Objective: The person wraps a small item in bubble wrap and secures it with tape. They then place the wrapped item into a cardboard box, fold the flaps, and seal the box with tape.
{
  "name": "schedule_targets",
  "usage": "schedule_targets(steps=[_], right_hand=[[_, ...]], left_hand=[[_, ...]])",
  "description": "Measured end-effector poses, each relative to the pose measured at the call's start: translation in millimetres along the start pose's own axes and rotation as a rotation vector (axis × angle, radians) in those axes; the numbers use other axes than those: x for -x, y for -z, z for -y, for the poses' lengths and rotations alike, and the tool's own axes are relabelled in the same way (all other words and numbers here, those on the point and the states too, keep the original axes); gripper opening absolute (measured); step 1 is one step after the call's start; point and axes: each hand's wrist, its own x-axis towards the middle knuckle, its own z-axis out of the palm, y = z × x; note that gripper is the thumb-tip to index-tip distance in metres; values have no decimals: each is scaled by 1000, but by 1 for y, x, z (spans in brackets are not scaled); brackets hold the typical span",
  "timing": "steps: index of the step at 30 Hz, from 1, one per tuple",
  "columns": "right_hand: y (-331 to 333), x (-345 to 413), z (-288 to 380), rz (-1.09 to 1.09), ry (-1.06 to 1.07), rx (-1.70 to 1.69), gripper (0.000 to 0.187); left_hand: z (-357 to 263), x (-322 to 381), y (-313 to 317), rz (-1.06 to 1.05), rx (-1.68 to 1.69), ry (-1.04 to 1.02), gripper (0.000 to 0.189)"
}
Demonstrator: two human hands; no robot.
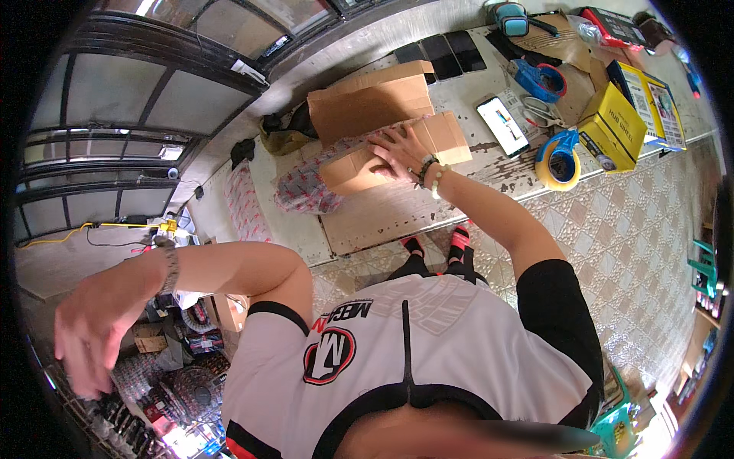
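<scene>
My right hand (398, 152) lies with spread fingers on a folded piece of brown cardboard (350, 171) on the worn bench. Under and beside that cardboard is a bundle in translucent plastic wrap with red print (307, 186). Its contents cannot be made out. A taller cardboard panel (370, 106) stands up behind the bundle. Out to the left, my left hand (94, 327) hangs in the air, somewhat blurred, fingers loosely apart and nothing seen in them. Below it are plastic-wrapped goods (143, 373).
Right of the cardboard lie a lit phone (503, 126), scissors (540, 110), a blue tape dispenser with clear tape (557, 163), another blue dispenser (539, 80) and a yellow box (613, 129). Several dark phone-like slabs (441, 56) lie at the back. A barred window (114, 86) flanks the bench.
</scene>
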Motion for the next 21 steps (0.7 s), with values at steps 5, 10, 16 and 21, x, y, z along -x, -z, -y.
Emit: schedule_targets(steps=[5, 10, 16, 21], right_hand=[[12, 1, -16, 13, 118, 24, 62], [7, 0, -19, 27, 114, 1, 59], [-4, -3, -21, -52, 87, 106, 52], [-4, -7, -19, -46, 29, 76, 56]], left_hand=[[73, 113, 97, -398, -1311, 587, 62], [86, 305, 252, 428, -2131, 1823, 120], [64, 338, 300, 437, -2138, 1592, 36], [33, 313, 225, 470, -2089, 1472, 21]])
